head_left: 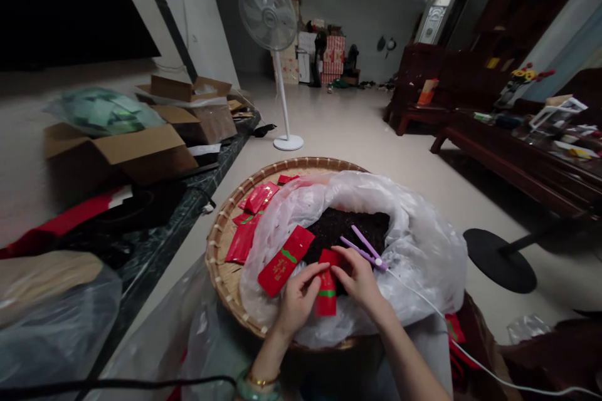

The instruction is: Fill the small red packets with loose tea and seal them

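Hands [298, 301] [360, 282] pinching one red packet [327, 304], five more red packets [285, 260] nearby, one purple clip [364, 243], one bamboo tray [220, 250]

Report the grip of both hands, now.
Left hand: closed, holding a red sachet.
Right hand: closed on the sachet's top end, beside a purple corded clip.
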### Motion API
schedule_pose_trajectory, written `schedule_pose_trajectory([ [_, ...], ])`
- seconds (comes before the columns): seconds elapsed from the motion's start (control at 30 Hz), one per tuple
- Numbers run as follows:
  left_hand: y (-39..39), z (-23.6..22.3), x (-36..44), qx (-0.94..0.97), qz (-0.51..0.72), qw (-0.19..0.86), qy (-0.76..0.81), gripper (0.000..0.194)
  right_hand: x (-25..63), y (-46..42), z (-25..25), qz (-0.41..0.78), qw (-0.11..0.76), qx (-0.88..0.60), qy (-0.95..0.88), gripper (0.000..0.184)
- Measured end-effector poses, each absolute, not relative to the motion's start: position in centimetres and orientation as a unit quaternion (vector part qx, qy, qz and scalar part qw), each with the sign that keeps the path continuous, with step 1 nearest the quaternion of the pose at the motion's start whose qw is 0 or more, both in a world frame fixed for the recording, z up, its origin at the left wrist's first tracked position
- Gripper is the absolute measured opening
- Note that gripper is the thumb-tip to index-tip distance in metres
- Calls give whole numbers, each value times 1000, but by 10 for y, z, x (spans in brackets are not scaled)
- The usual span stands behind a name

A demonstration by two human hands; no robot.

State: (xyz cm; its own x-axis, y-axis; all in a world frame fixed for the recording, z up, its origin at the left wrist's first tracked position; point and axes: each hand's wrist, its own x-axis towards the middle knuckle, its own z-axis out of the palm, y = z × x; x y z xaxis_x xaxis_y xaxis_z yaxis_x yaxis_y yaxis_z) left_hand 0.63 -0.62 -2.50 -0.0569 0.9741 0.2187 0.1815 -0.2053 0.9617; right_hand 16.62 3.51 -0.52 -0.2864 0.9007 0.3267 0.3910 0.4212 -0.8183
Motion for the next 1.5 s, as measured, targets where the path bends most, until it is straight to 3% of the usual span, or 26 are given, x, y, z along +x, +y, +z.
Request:
schedule_pose_trajectory([
  [0.2, -5, -30, 9, 495, 534, 443, 524, 35, 163, 28, -10, 170, 417, -426, -785, 37],
  [0.4, -5, -34, 12, 499, 541, 448, 508, 33, 161, 28, -5, 84, 422, -459, -777, 13],
  [0.53, -4, -33, 11, 463, 550, 448, 532, 44, 166, 33, 4, 69, 423, -456, -780, 18],
  [0.63, -3, -31, 10, 443, 558, 422, 561, 33, 172, 36, 11, 106, 433, -434, -783, 20],
  [0.77, -4, -28, 9, 472, 559, 367, 574, 24, 175, 36, 13, 206, 394, -449, -775, 9],
  [0.97, -3, -27, 4, 483, 556, 325, 593, 26, 169, 30, 12, 514, 402, -388, -651, 18],
  [1.07, -1, -29, 1, 509, 547, 313, 587, 27, 168, 27, 13, 598, 345, -357, -630, 28],
  [1.17, -3, -28, 1, 575, 522, 242, 582, 28, 170, 29, 12, 608, 282, -381, -637, 42],
  [1.33, -14, -15, 8, 727, 396, -22, 560, 46, 172, 35, 4, 573, 314, -387, -650, 53],
  [1.4, -16, -14, 9, 760, 345, -42, 548, 52, 170, 34, 3, 555, 319, -395, -659, 54],
  [1.5, -13, -20, 8, 762, 364, -23, 535, 54, 169, 29, 9, 559, 308, -394, -662, 53],
])
